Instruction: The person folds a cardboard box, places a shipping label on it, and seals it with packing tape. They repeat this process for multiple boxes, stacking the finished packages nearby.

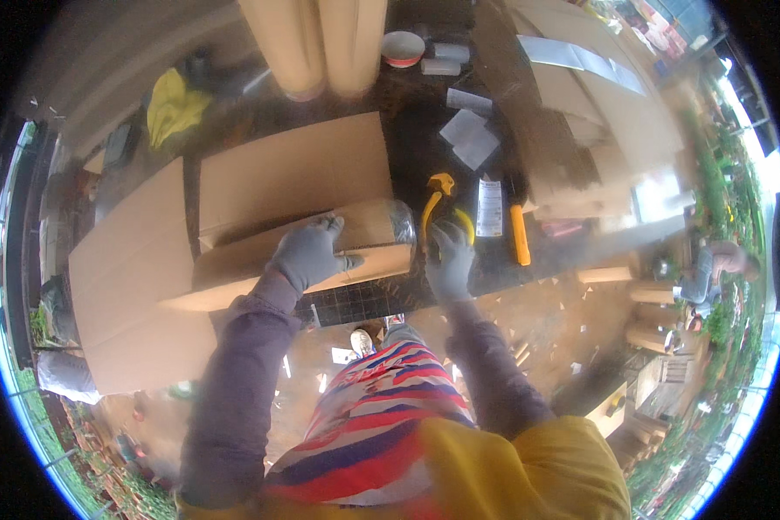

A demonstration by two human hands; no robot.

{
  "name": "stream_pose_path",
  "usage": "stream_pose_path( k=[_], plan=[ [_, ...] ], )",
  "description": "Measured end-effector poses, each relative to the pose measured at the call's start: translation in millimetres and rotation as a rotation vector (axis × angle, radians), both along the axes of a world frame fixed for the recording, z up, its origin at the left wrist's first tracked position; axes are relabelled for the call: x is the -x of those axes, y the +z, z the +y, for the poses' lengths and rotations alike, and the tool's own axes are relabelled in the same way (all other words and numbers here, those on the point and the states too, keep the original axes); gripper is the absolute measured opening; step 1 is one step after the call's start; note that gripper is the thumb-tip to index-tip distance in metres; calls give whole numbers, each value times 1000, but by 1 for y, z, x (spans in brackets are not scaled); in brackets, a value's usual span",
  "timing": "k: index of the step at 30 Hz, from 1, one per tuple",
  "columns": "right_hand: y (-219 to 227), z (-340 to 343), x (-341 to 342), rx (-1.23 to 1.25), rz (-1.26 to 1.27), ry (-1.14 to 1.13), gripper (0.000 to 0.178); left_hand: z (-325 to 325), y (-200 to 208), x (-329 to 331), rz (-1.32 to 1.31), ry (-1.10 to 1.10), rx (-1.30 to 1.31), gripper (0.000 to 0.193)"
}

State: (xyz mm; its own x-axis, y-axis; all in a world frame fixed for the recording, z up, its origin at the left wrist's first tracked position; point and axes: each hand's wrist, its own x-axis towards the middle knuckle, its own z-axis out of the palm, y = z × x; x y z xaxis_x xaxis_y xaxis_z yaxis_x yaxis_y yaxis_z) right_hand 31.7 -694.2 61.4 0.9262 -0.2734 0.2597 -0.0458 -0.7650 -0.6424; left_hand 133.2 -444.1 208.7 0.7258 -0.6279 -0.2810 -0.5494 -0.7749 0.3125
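Observation:
An open cardboard box [290, 169] lies on the dark table with its flaps spread up and to the left. My left hand [308, 251], in a grey glove, holds the near flap, fingers on the top side and thumb in front. Clear film or tape [401, 221] shines at the box's right end. My right hand [451, 264], also gloved, has its fingers bent round a yellow curved tool [443, 183] that looks like a tape dispenser. The fingers partly cover the tool. An orange-yellow utility knife [519, 236] lies just right of that hand, beside a white printed label [490, 208].
Two tall cardboard tubes [351, 43] stand at the back. Near them are a red and white bowl [402, 49] and paper slips [471, 139]. Stacked flat cardboard [572, 113] fills the right side. A yellow cloth [173, 108] lies back left; another person [715, 269] is far right.

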Motion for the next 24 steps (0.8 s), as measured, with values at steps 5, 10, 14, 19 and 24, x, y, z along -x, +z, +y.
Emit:
stream_pose_path(
  k=[5, 10, 14, 19, 24],
  plan=[
    [-30, -11, -84, -183, -48, 544, 36, -7, 2, 0, 16, 8, -8, 91],
    [-27, -24, -206, 426, 269, 840, 38, -13, 5, 3, 77, 61, -116, 83],
    [-17, 8, -319, 483, 244, 737, 59, -6, 4, 13, 121, 169, 23, 46],
    [3, 26, -396, 560, 309, 751, 81, -15, -8, 19, 17, 341, 265, 38],
    [56, 6, -349, 512, 211, 744, 78, -15, -12, 6, 148, 364, 237, 38]
  ],
)
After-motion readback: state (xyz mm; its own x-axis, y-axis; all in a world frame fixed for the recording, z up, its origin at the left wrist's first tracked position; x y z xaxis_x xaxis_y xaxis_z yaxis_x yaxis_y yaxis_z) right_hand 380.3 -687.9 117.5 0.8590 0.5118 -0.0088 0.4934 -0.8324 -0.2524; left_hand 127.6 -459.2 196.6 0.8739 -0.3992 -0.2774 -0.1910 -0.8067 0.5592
